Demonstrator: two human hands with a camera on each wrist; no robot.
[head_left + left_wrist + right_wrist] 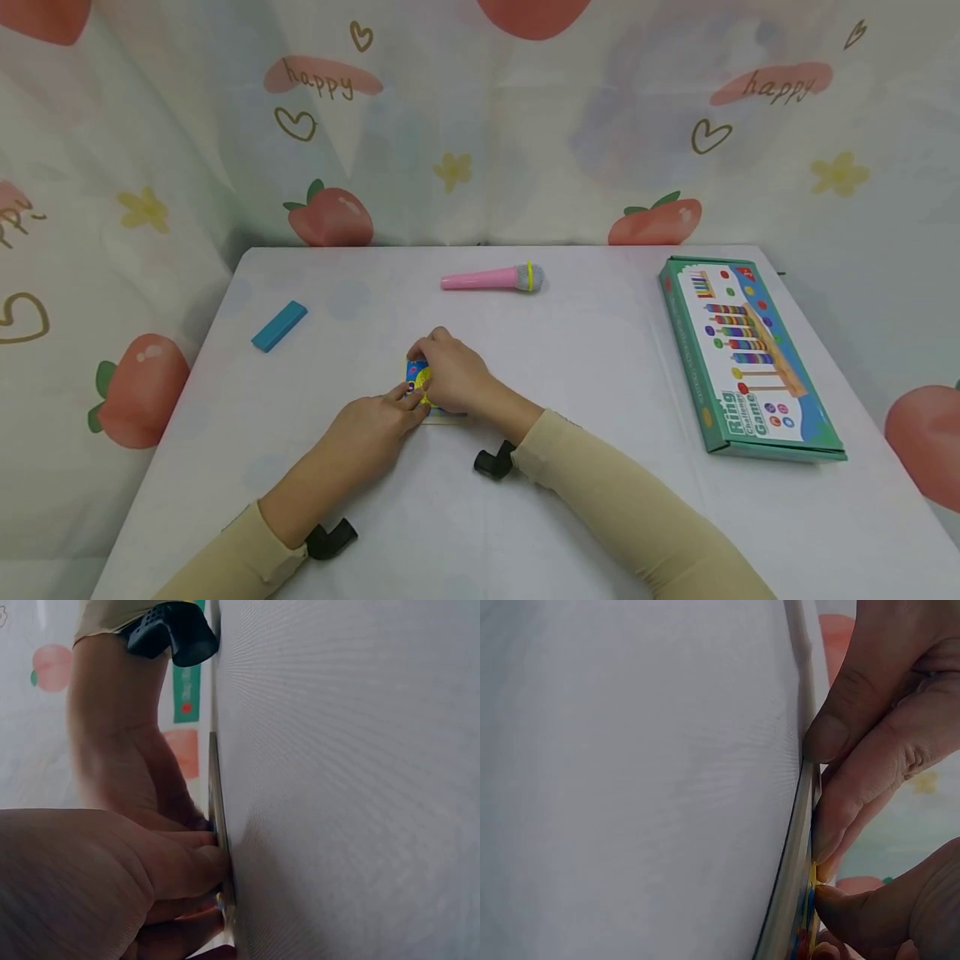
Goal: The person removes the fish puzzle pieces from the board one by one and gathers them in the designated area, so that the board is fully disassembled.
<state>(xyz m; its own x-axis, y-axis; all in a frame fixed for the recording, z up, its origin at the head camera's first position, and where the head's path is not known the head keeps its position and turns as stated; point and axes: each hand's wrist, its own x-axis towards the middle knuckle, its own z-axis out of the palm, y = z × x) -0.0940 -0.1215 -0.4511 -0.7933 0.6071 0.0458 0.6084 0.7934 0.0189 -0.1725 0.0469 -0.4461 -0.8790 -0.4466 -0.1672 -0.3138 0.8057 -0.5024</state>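
Note:
Between the two hands, a small flat picture board (414, 372) with a blue and yellow printed face lies on the table, mostly covered by fingers. Its thin, pale wood-like edge (788, 877) shows in the right wrist view. My left hand (375, 429) holds the board's near left side; the thumb (829, 739) meets its edge and the fingers rest on its face. My right hand (456, 371) grips the far right part with curled fingers, and its thumb tip is against the yellow picture. Whether it pinches a separate piece cannot be told.
A pink toy microphone (491, 277) lies behind the hands. At the far left is a blue block (279, 326). A green toy box (750, 358) lies at the right. Black wrist devices (332, 539) hang below both sleeves. A printed curtain (487, 125) stands behind the table.

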